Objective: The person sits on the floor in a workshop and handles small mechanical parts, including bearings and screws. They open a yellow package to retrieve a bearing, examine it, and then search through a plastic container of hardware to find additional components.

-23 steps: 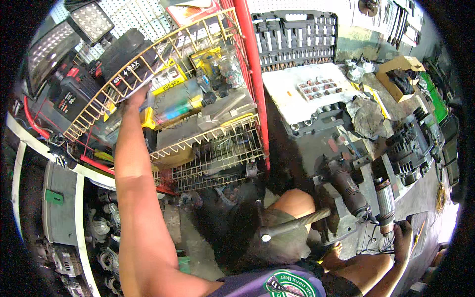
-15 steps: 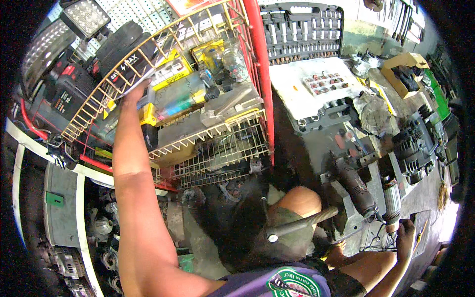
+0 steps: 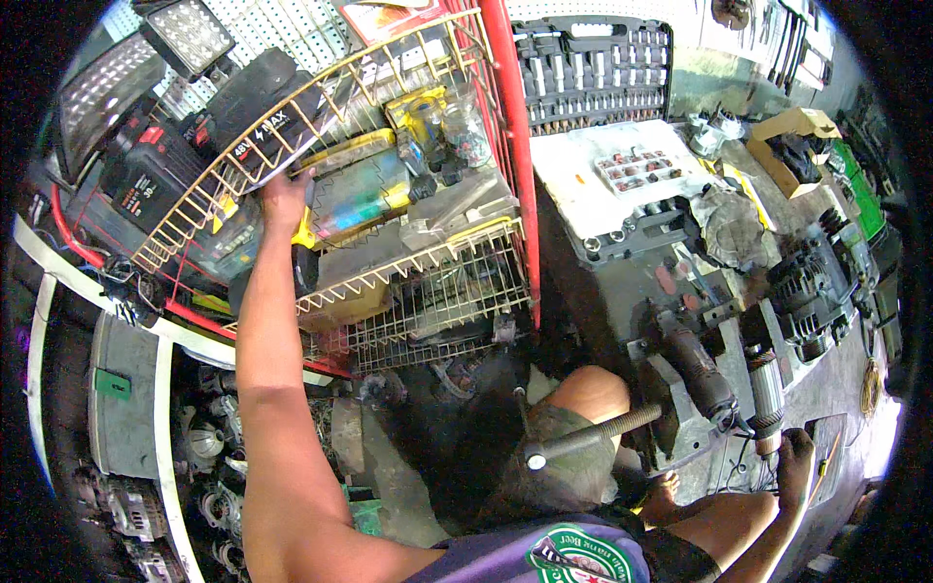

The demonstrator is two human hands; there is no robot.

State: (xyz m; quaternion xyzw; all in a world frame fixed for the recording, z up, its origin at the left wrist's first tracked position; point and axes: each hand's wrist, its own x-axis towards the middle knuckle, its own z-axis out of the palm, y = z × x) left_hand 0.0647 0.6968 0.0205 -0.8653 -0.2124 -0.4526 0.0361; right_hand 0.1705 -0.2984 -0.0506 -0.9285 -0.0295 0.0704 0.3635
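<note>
My left hand reaches into the upper wire basket. Its fingers curl at the edge of a thin, pale flat thing, partly hidden by the rim; what exactly they grip is unclear. Just right of it lies a clear case with a yellow edge and blue-green contents. At the lower right, my right hand is closed at the copper-coloured lower end of a motor armature, a ribbed metal cylinder on the bench. Beside the armature lies a dark power tool body.
A red rack post rises between basket and bench. Battery packs sit left of the basket. Across the bench are a socket set, a white tray of small parts and a cardboard box. A vise handle juts out near my knee.
My left hand has shifted slightly right within the basket. The yellow-and-white printed packet near it no longer shows on top of the clear case. My right hand stays at the armature.
</note>
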